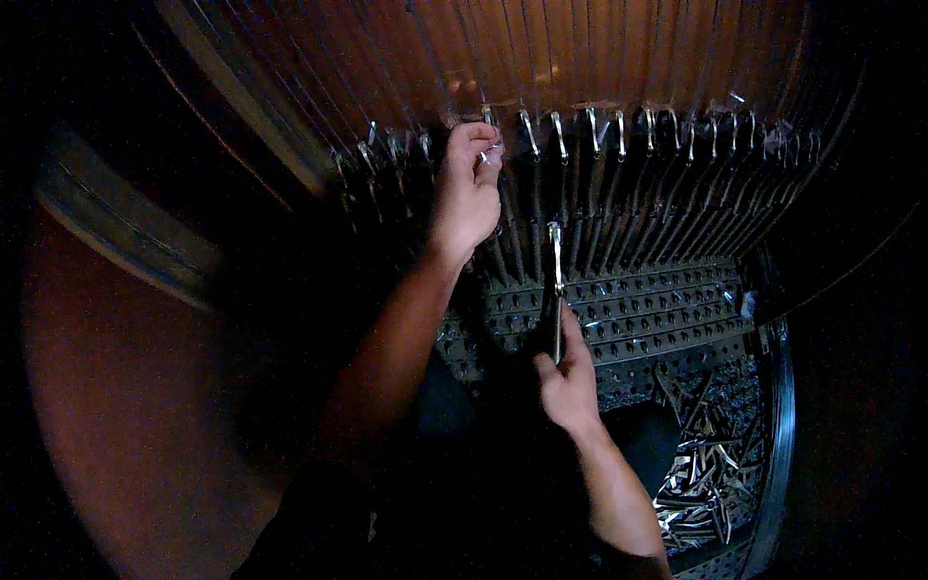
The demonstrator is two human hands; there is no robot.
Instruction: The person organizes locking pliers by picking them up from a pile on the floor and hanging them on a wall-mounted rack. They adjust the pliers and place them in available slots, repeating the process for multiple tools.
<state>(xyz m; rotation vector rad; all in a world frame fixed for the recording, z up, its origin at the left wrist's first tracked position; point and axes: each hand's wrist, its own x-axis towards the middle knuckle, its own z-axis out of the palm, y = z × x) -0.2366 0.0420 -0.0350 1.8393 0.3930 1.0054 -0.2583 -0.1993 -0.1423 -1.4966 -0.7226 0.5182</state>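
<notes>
My left hand (474,193) is raised to a row of bright metal hooks (561,135) at the foot of many thin vertical strands. Its thumb and fingers are pinched together, and a small shiny bit shows between them; its kind I cannot make out. In my right hand (568,382), lower and to the right, a long slim metal tool (557,256) points upward. The tool's upper part is bright and its lower part dark, mostly covered by my fingers. Its tip stands in front of the dark rods (623,213) below the hooks, and whether it touches them I cannot tell.
Beneath the rods lies a slatted metal bed (657,314) with rows of small dark pegs. A heap of loose metal strips (706,474) fills the lower right, beside a curved metal rim (781,435). Thin strands (580,58) cross the brown surface behind. Both sides are very dark.
</notes>
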